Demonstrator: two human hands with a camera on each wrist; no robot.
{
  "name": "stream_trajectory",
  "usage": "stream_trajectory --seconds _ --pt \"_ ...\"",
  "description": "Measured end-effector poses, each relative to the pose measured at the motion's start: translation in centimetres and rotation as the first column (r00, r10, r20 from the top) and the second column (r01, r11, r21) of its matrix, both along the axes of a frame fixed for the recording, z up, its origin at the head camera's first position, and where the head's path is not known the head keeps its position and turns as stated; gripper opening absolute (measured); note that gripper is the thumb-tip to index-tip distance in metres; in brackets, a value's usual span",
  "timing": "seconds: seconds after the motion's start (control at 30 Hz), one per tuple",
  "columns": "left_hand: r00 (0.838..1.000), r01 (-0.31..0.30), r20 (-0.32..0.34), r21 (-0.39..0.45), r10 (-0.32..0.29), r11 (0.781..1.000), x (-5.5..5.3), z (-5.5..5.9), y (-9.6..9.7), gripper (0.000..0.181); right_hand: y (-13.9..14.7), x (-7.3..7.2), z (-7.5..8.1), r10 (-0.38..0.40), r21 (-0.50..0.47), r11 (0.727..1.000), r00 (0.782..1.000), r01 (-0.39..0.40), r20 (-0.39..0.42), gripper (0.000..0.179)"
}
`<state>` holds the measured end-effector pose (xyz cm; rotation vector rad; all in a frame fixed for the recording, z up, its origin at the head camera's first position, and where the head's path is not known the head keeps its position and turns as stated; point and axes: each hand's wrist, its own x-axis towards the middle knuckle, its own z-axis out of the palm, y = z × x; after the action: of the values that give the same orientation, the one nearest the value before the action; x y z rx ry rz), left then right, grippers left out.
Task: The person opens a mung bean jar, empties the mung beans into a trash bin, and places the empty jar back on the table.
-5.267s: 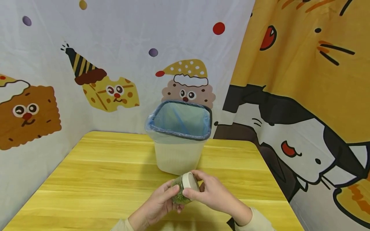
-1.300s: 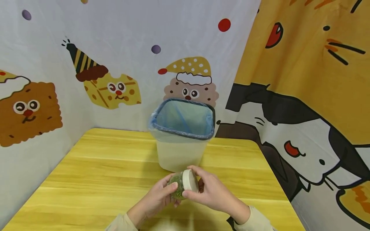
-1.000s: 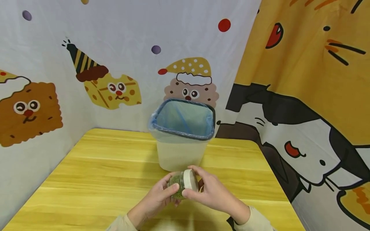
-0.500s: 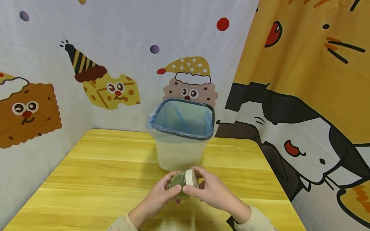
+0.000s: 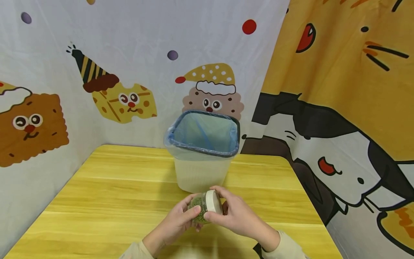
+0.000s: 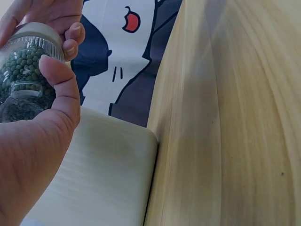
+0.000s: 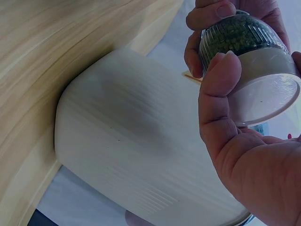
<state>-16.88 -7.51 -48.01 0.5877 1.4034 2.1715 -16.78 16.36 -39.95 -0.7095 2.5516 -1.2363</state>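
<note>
Both hands hold a small clear jar (image 5: 198,205) of green beans, tipped on its side above the table. My left hand (image 5: 177,218) grips the glass body, its thumb across the near side. A white lid (image 5: 213,202) sits on the jar's right end, and my right hand (image 5: 237,216) grips it between thumb and fingers. In the left wrist view, round green beans (image 6: 26,63) show through the ribbed glass. The lid's flat top (image 7: 265,99) faces the camera in the right wrist view. Some fingers of both hands are hidden behind the jar.
A white bin (image 5: 202,172) stands on the wooden table (image 5: 123,187) just beyond the hands. Its opening is lined with a blue bag (image 5: 207,135). Behind hang a white cartoon-print cloth (image 5: 136,43) and an orange one (image 5: 333,64) on the right.
Compared with the earliest frame, the jar lies more nearly level, and the view has shifted slightly. Over the last second the jar and lid wobble a little in the hands, both grips kept.
</note>
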Motion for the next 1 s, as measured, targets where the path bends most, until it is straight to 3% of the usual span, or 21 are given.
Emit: stream_trajectory --seconds 0.2,0.33,0.47,0.6,0.7,0.87,1.0 --pt "1.0 -0.003 -0.002 0.007 0.003 1.0 0.05 0.18 -0.03 0.057 -0.01 0.08 0.11 -0.007 -0.008 1.0 1.0 0.007 0.009 0.067" --pt "1.0 -0.021 0.002 0.004 0.021 1.0 0.13 0.26 0.01 0.057 0.0 0.01 0.35 -0.026 -0.029 0.999 0.995 0.029 0.1 0.071" --pt "0.999 -0.037 0.004 -0.017 0.037 0.999 0.17 0.25 0.1 0.057 0.05 -0.12 0.55 -0.036 -0.063 0.997 0.975 0.051 0.218 0.079" --pt "0.999 -0.038 0.011 -0.034 0.038 0.999 0.17 0.18 0.17 0.058 0.1 -0.18 0.55 -0.033 -0.073 0.996 0.965 0.054 0.26 0.082" --pt "0.999 -0.03 0.014 -0.031 0.03 0.999 0.13 0.16 0.21 0.057 0.15 -0.16 0.47 -0.032 -0.06 0.997 0.971 0.048 0.237 0.08" --pt "1.0 -0.001 0.012 -0.01 0.001 1.0 0.14 0.11 0.13 0.054 0.16 0.01 0.26 -0.01 0.004 1.0 0.997 0.01 0.081 0.077" --pt "1.0 0.018 0.017 -0.014 -0.017 1.0 0.18 0.11 -0.03 0.054 0.19 0.08 -0.07 0.013 0.017 1.0 1.0 -0.013 0.003 0.071"
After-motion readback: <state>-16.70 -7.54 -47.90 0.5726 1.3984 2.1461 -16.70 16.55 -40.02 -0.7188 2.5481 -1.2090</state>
